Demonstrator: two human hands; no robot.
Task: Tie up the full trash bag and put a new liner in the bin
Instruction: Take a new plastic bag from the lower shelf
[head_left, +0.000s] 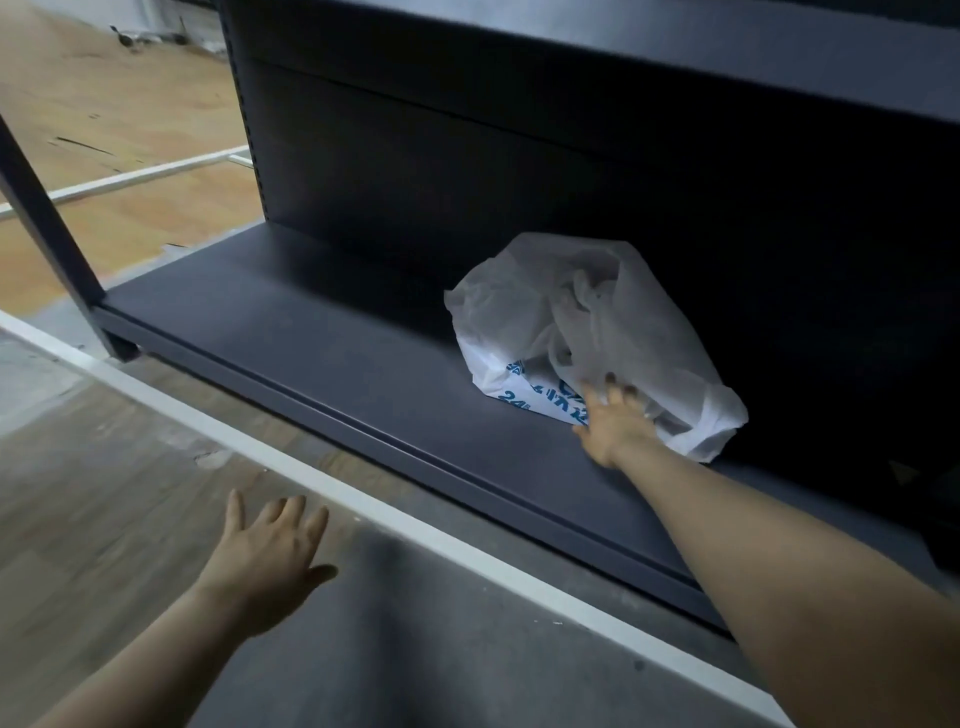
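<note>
A dark shelf (322, 364) runs beyond the left fingers and beneath the right ones, with a dark back panel (467, 156) rising behind it. A white strip (332, 488) on the grey floor (441, 649) passes just past the left fingertips. Farther off lies wood flooring (130, 104).

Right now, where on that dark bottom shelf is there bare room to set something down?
The shelf is bare along its whole left stretch, from the upright post to the white plastic bag. A narrow bare strip also runs along the front lip before the bag. It is crowded on the right, where the right hand touches the bag.
</note>
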